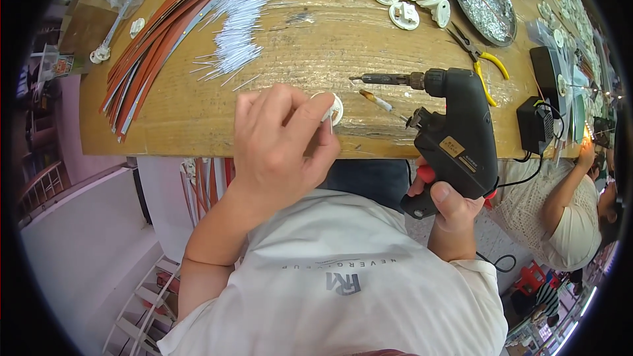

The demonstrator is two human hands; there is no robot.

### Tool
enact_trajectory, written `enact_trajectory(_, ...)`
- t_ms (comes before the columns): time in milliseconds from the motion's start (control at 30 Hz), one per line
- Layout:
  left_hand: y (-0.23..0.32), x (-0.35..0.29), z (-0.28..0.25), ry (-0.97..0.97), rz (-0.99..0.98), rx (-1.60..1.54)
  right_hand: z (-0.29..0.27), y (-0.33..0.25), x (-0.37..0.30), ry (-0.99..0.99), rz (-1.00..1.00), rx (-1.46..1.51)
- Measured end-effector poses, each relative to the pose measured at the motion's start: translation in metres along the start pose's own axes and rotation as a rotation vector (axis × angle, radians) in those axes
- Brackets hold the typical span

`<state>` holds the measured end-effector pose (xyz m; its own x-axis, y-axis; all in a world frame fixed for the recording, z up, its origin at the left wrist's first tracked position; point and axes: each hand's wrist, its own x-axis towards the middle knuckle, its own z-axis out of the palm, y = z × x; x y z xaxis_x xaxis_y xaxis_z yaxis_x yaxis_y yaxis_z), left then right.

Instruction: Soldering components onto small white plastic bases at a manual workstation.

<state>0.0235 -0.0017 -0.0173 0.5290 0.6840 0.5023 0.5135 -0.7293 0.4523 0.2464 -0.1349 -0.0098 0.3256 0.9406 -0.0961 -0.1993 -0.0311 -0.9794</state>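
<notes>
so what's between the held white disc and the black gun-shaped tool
In the head view, a short brown-and-white stick lies between the disc and the tool.

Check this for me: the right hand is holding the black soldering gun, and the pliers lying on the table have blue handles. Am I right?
Not quite: the pliers have yellow handles, not blue ones, as the head view shows. The rest is right: they lie on the table, and the right hand holds the black soldering gun.
</notes>
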Motion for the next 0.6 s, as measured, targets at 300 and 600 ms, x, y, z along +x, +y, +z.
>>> enact_trajectory(300, 0.006, 0.003, -0.011, -0.125, -0.05, -0.112, 0.001, 0.0, 0.002, -0.034, -0.048, 0.023)
enact_trajectory(600, 0.01, 0.011, -0.021, -0.236, -0.159, -0.125, -0.002, 0.002, 0.001, -0.037, -0.036, 0.036)
